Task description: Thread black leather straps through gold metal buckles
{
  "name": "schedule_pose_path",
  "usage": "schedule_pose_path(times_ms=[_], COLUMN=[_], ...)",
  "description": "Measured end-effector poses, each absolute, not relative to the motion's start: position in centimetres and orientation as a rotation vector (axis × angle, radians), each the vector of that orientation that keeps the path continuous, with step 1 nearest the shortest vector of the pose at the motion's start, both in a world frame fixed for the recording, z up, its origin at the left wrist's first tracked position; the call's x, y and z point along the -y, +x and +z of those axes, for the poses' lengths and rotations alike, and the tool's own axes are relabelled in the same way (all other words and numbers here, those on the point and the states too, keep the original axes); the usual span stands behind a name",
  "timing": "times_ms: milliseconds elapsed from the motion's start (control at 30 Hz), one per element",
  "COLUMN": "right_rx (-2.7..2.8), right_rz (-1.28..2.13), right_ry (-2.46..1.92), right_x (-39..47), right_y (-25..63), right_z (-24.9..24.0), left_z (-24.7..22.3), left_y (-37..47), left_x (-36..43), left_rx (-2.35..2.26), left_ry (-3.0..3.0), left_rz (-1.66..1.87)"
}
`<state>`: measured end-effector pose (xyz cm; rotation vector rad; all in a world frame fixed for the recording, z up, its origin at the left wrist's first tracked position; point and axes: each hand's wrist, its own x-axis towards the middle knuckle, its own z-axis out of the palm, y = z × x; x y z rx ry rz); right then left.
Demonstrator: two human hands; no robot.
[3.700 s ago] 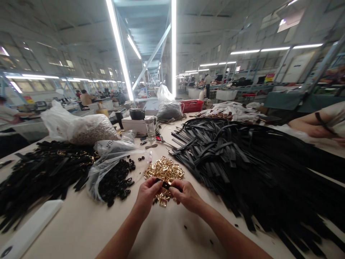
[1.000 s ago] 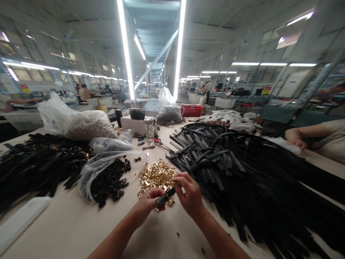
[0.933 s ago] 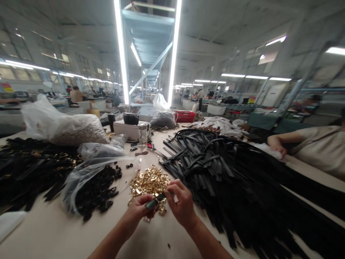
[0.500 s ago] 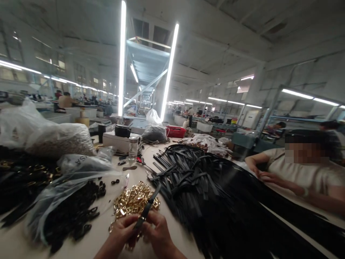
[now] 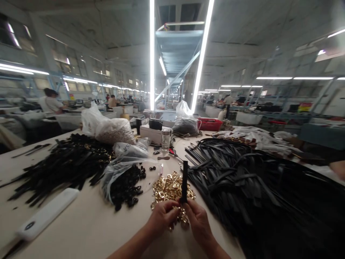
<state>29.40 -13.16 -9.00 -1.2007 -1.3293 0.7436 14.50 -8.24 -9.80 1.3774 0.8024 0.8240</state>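
A short black strap [image 5: 184,180] stands nearly upright between my two hands, its lower end among the fingertips. My right hand [image 5: 198,218] pinches that lower end from the right. On the other side, my left hand [image 5: 163,217] is closed with thumb and fingertips at the same end; the small details there are hidden by the fingers. Just beyond and beneath the hands lies a heap of gold metal buckles [image 5: 168,187]. Left of it, a clear plastic bag [image 5: 107,180] spills small black loops [image 5: 124,190] onto the table.
Long black straps [image 5: 229,172] are heaped at right. More black strap pieces [image 5: 67,162] lie at left, near a white handheld device [image 5: 50,214]. Behind stand a glass jar [image 5: 165,140], a red basket [image 5: 209,124] and a filled plastic bag [image 5: 113,129]. Another person's arm [image 5: 338,169] shows at right.
My view has swung to the left, so the co-worker is almost out of sight. The strap has gone from slanting to nearly upright, still held in my hands.
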Motion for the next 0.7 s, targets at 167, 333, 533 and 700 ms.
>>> schedule_pose_path(times_ms=[167, 333, 533, 700], right_rx=[1.247, 1.323, 1.435, 1.36], right_rz=[0.762, 0.743, 0.676, 0.651], right_ry=[-1.263, -1.276, -1.29, -1.327], right_x=[12.6, 12.8, 13.3, 13.4], right_y=[30.9, 30.9, 30.5, 30.2], right_z=[-10.1, -10.4, -9.6, -9.2], left_z=[-8.2, -5.1, -4.7, -6.4], left_y=[11.2, 7.1, 6.9, 8.5], left_x=[4.6, -1.2, -6.6, -9.8], left_rx=[-0.903, -1.301, -1.532, -1.616], left_ry=[1.171, 1.677, 2.049, 2.206], left_rz=[1.057, 1.013, 0.775, 0.646])
